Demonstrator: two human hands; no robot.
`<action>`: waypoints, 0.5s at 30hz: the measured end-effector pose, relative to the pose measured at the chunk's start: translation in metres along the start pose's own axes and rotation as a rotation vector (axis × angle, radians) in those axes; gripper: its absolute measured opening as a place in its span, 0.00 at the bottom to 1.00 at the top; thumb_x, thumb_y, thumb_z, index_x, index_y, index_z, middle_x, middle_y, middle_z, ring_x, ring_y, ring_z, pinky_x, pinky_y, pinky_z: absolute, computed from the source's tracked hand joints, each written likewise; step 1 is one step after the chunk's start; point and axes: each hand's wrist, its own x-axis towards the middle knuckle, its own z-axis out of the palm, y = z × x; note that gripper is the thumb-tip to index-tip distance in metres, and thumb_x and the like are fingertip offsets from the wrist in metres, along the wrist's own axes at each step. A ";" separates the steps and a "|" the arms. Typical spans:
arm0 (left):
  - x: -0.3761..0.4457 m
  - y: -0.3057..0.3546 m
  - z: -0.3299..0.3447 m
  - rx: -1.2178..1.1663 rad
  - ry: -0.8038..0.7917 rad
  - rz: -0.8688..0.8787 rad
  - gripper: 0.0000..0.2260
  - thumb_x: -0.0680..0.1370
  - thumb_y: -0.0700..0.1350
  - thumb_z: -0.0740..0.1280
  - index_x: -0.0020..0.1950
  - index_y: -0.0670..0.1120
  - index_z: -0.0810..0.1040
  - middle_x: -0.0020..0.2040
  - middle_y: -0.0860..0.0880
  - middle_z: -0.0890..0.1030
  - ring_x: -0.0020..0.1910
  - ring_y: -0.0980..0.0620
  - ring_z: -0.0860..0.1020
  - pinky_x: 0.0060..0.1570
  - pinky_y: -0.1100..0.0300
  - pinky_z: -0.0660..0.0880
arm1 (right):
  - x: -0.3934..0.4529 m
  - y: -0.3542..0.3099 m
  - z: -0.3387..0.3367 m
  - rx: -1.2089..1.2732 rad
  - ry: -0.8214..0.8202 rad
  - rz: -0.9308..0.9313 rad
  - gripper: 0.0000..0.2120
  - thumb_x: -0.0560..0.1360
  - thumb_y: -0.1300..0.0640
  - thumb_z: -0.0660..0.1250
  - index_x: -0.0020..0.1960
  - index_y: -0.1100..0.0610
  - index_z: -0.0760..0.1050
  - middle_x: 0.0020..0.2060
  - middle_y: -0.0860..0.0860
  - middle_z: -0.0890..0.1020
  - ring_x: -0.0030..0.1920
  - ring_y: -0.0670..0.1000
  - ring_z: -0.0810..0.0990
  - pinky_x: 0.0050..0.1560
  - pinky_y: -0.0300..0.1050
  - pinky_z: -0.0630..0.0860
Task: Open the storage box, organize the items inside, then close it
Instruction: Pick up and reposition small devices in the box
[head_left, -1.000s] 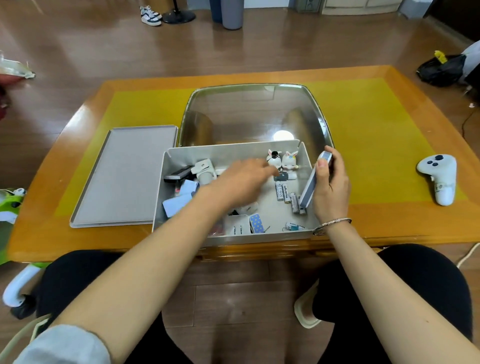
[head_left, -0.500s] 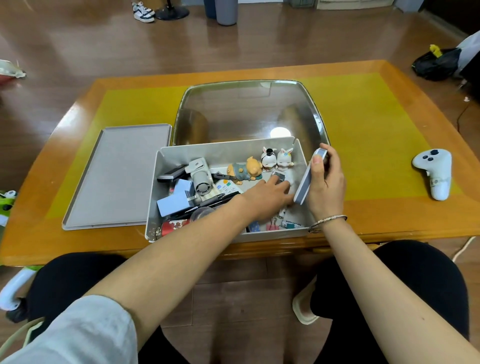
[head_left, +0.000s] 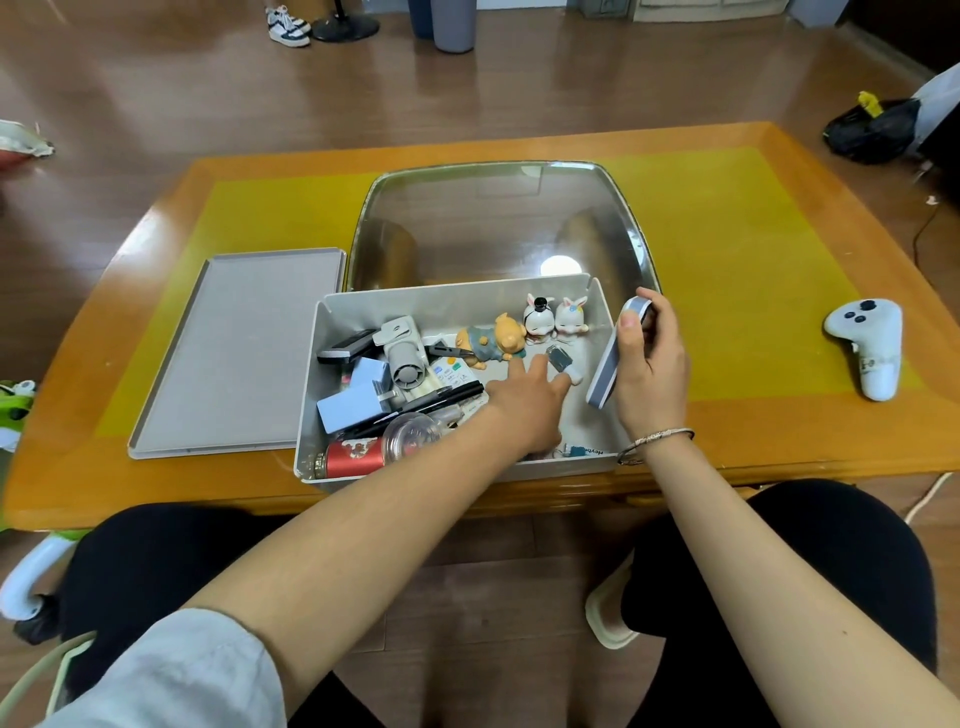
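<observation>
Since the last look, my left hand (head_left: 524, 402) has slid back from the far wall of the storage box (head_left: 457, 306) toward the right-hand part of its floor, and the orange bear figurine (head_left: 493, 340) that it was covering a second ago now shows. Fingers there are spread and fairly straight, tips touching or nearly touching a small grey clip-like thing (head_left: 563, 359); not pinching it as far as I can tell.

My right hand (head_left: 649, 364) has its fingers curled round a flat white-and-blue case (head_left: 615, 358), held on edge just inside the box's right wall, same spot as before. The box sits at the table's near edge with its lid (head_left: 239, 353) off, lying flat just left of it. Two bunny figures (head_left: 556, 317) stand against the box's far wall. The left half of the box is a heap: a small fan (head_left: 402, 358), white adapters, pens (head_left: 441, 397), a red can (head_left: 353, 456) at the near wall.

So, mid-sort I reckon, nowhere near closing.

What worries me:
- the box hangs close to the table's near edge, so a hard sweep toward me could shove it off
- my left forearm crosses over the near wall and could drag the can or pens out
- standing the case upright may tip it onto the bunnies
</observation>
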 end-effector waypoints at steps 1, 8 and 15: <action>0.000 0.002 0.000 -0.007 -0.005 -0.012 0.28 0.76 0.46 0.67 0.72 0.48 0.59 0.67 0.42 0.60 0.67 0.38 0.60 0.51 0.47 0.72 | 0.000 0.000 0.000 0.002 0.000 -0.001 0.24 0.75 0.45 0.55 0.64 0.60 0.70 0.54 0.57 0.78 0.53 0.53 0.76 0.50 0.40 0.69; 0.000 -0.003 -0.001 0.008 0.048 0.056 0.26 0.72 0.40 0.73 0.67 0.42 0.68 0.66 0.41 0.62 0.61 0.37 0.68 0.52 0.49 0.74 | 0.000 -0.002 0.000 -0.012 -0.011 -0.001 0.25 0.75 0.45 0.55 0.64 0.60 0.69 0.55 0.56 0.78 0.54 0.53 0.75 0.54 0.46 0.71; -0.010 -0.011 -0.017 -0.159 0.367 0.076 0.11 0.74 0.28 0.61 0.53 0.37 0.75 0.61 0.41 0.66 0.51 0.41 0.71 0.41 0.52 0.70 | 0.001 -0.002 -0.001 -0.014 -0.003 -0.007 0.25 0.75 0.46 0.55 0.64 0.61 0.70 0.56 0.57 0.77 0.54 0.52 0.75 0.50 0.38 0.68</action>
